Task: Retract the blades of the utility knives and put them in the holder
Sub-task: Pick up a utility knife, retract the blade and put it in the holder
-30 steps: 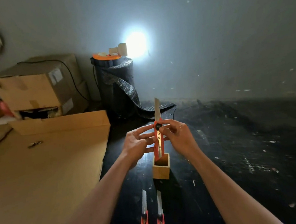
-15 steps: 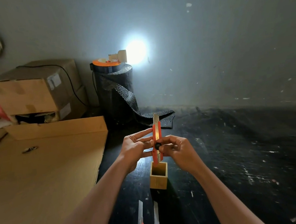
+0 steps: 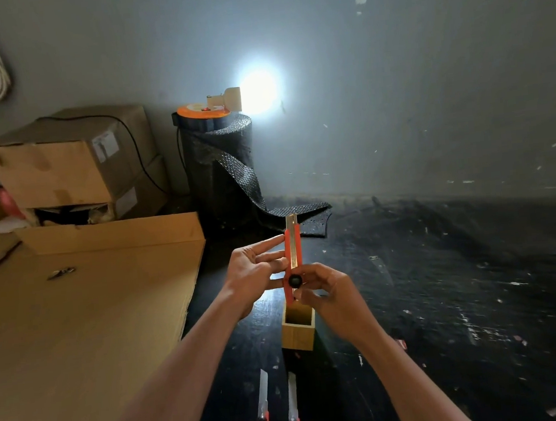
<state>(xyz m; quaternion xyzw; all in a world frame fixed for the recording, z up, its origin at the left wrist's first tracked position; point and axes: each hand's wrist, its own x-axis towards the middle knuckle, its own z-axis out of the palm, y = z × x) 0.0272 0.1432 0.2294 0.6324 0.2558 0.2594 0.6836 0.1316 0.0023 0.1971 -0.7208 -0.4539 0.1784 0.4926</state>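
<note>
From my remote seat I see both bare hands raised over the dark, scuffed floor (image 3: 448, 295), holding one orange plastic utility knife (image 3: 294, 259) upright between them. The left hand (image 3: 254, 275) pinches the knife's upper body from the left side, fingers extended toward the orange casing. The right hand (image 3: 329, 295) is closed around the lower part of the handle, its thumb resting on the round black slider knob (image 3: 295, 280). A short stub of silver blade (image 3: 292, 221) pokes out of the top of the casing. The knife's lower end hangs just above the open mouth of the small square wooden holder (image 3: 298, 335), which stands upright on the floor directly below the hands; I think the holder is empty, though its inside is shadowed.

Nearer to me, two more orange utility knives lie side by side on the floor, the left floor knife (image 3: 262, 412) and the right floor knife (image 3: 292, 409), each with a long silver blade pushed out and pointing toward the holder.

To the left lies a flat sheet of brown cardboard (image 3: 77, 331), with stacked brown cardboard boxes (image 3: 72, 165) behind it. A black roll of bubble wrap (image 3: 220, 168) stands against the grey wall (image 3: 393, 80), and a bright lamp (image 3: 258, 91) glares above it.
</note>
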